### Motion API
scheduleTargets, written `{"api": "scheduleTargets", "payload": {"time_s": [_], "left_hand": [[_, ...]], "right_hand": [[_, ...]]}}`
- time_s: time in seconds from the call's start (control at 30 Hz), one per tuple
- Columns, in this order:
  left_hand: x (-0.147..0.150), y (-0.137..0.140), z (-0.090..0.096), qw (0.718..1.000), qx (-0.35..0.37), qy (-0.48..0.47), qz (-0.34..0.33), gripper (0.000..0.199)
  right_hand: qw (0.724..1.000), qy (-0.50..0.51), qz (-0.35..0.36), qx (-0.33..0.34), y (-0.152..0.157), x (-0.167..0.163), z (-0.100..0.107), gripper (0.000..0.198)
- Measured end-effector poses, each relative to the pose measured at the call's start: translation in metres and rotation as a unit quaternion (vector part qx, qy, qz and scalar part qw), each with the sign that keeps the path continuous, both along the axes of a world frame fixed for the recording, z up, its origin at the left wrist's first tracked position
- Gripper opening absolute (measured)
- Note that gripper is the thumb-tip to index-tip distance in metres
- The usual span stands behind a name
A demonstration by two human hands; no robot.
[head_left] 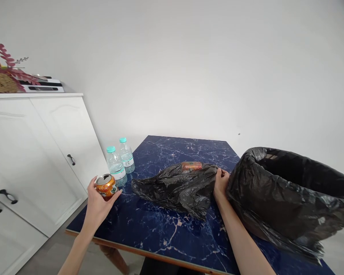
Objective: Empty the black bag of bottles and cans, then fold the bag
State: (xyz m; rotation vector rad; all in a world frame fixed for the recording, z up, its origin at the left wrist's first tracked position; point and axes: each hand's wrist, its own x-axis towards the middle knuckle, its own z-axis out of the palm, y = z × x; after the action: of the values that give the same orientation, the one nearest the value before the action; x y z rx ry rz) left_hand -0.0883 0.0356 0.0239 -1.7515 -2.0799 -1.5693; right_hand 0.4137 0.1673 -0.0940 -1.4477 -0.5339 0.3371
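Observation:
An orange drink can [106, 186] with an opened top is in my left hand [99, 202], fingers and thumb wrapped around its sides at the table's left. Close behind it stand two clear plastic bottles [116, 167] with turquoise caps. A black plastic bag [177, 191] lies crumpled across the middle of the table. My right hand [221, 181] pinches the bag's right end. On or partly inside the bag, an orange-red item [192, 165] shows at the back; its kind is unclear.
A large bin lined with a black bag [281, 194] stands on the right of the blue marbled table [172, 233]. White cabinets [46, 152] are at the left, topped by a woven basket [2, 82] with a plant. A white wall rises behind.

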Motion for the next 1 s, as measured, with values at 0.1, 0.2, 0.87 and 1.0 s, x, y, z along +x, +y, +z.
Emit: {"api": "scheduleTargets", "payload": {"time_s": [0.1, 0.2, 0.87, 1.0], "left_hand": [[0.017, -0.02, 0.0, 0.988, 0.118, 0.09, 0.044, 0.103], [0.048, -0.043, 0.005, 0.958, 0.196, 0.205, -0.036, 0.047], [0.173, 0.075, 0.006, 0.83, -0.074, 0.275, -0.48, 0.072], [0.187, 0.083, 0.0, 0.869, -0.048, 0.201, -0.451, 0.075]], "right_hand": [[0.999, -0.011, 0.027, 0.015, -0.002, -0.003, 0.005, 0.035], [0.997, -0.02, 0.063, 0.027, -0.006, -0.007, 0.01, 0.033], [0.974, 0.036, 0.226, -0.003, -0.018, -0.027, 0.034, 0.033], [0.968, 0.046, 0.245, -0.006, -0.021, -0.028, 0.035, 0.033]]}}
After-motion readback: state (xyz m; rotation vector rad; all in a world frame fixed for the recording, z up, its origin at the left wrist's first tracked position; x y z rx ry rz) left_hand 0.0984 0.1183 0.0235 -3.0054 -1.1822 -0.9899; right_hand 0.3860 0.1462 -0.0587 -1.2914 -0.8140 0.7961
